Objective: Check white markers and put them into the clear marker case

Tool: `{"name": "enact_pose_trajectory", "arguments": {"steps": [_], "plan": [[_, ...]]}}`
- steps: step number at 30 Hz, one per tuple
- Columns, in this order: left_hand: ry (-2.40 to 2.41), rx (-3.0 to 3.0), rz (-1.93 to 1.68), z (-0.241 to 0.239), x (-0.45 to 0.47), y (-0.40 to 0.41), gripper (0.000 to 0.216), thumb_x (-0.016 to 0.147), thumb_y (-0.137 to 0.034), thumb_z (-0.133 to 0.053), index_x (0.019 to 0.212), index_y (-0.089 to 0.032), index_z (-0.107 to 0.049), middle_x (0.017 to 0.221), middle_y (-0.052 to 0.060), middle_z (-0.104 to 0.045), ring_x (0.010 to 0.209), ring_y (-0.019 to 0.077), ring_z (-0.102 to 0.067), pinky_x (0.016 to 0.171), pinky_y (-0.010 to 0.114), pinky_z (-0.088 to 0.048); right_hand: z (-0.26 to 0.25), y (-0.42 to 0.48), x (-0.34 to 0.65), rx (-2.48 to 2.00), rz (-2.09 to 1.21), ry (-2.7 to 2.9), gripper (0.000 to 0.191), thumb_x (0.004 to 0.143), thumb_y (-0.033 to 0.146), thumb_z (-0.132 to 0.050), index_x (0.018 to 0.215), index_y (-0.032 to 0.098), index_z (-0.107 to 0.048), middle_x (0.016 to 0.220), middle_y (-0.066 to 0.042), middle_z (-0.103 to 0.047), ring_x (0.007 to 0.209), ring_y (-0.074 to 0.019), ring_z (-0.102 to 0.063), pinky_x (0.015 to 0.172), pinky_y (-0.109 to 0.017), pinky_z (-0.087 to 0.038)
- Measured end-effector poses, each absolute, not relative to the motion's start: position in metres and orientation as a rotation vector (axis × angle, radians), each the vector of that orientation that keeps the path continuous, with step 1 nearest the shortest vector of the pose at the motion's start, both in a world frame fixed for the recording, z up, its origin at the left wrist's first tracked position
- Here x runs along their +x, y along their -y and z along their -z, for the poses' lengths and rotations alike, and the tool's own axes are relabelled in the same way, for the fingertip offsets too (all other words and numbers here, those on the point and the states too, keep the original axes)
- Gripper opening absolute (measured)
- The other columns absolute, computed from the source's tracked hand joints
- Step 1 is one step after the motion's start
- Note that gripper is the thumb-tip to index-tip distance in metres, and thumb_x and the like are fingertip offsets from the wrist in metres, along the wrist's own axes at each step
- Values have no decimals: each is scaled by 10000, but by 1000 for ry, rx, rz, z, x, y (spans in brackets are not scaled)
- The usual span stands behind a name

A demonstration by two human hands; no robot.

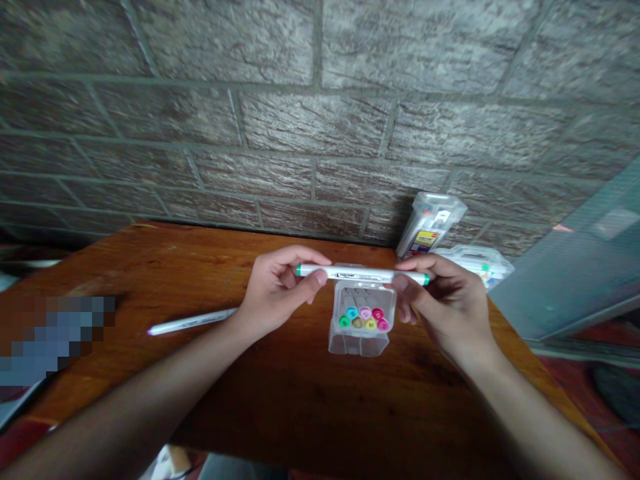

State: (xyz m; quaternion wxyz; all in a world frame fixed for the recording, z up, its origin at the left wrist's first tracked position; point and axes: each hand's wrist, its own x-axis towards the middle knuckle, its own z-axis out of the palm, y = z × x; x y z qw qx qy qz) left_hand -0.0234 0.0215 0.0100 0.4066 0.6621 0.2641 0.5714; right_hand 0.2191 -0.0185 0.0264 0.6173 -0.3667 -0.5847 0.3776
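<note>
White marker [360, 274] with green ends, held level.
Left hand [280, 287] and right hand [447, 300] pinch opposite ends; below in view, a clear case [359, 345] contains markers with coloured ends [365, 313].

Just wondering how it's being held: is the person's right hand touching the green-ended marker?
Touching. The head view shows the right hand pinching the green-ended marker near one of its ends, with no gap visible.

Between my left hand [275, 287] and right hand [457, 307] is a marker [357, 273]. A case [359, 345] sits on the table [280, 400], pens [365, 313] in it, a loose marker [190, 321] to its left. Far right, a second case [425, 223] stands by the wall [280, 120], a third case [495, 265] beside it.
</note>
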Motion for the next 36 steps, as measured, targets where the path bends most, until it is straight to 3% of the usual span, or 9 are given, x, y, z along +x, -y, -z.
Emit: {"name": "enact_pose_trajectory", "arguments": {"steps": [10,17,23,30,36], "plan": [[-668,1679,-1442,-10,-24,-22,115,885,-255,-836,949,-171,-793,632,-3,-695,455,89,-590,433,184,-452,-27,19,219,-852,-871,1359,248,830,393,-902,931,213,-765,525,38,-656,360,-124,-582,338,-229,-445],[-673,1673,-1449,-11,-24,-21,114,864,-240,-854,925,-166,-791,662,4,-714,451,80,-585,422,173,-441,-27,19,218,-838,-868,1354,153,822,261,-909,883,213,-776,539,34,-678,363,-99,-580,365,-204,-465],[-660,1641,-1454,-11,-22,-21,119,861,-249,-871,925,-168,-812,617,-3,-694,464,90,-589,441,186,-456,-27,19,218,-845,-888,1334,166,832,289,-909,907,214,-781,520,34,-666,371,-109,-576,359,-207,-447],[-507,1503,-1429,1,-27,-28,130,953,-248,-798,1071,-233,-850,815,34,-792,524,77,-618,511,204,-492,-21,18,227,-771,-957,1355,93,952,298,-805,1000,223,-828,515,26,-676,392,-98,-592,385,-178,-443],[-516,1520,-1443,1,-26,-28,133,948,-242,-805,1073,-248,-848,797,22,-788,511,68,-610,497,187,-488,-21,17,225,-735,-981,1332,121,916,263,-839,1035,241,-841,539,29,-689,388,-92,-593,383,-174,-457]]}}
